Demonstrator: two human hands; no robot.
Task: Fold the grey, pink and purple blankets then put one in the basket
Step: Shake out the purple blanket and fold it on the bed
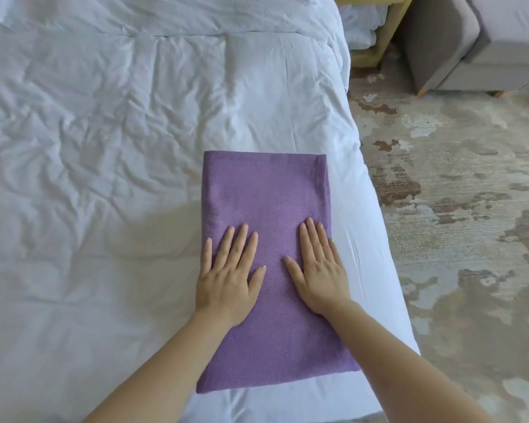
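Observation:
A purple blanket (266, 190), folded into a long rectangle, lies on the bed near its right edge. My left hand (229, 274) presses flat on the blanket's left half with straight, spread fingers. Beside it, my right hand (319, 270) lies flat on the right half, its fingers close to the blanket's right edge. Both palms are down and hold nothing. No grey blanket, pink blanket or basket shows in the head view.
The bed (104, 132) is covered by a wrinkled white duvet reaching left and far back. Right of the bed is a patterned beige rug (458, 209). A grey sofa (471, 47) and a yellow-framed piece of furniture (379, 32) stand at the far right.

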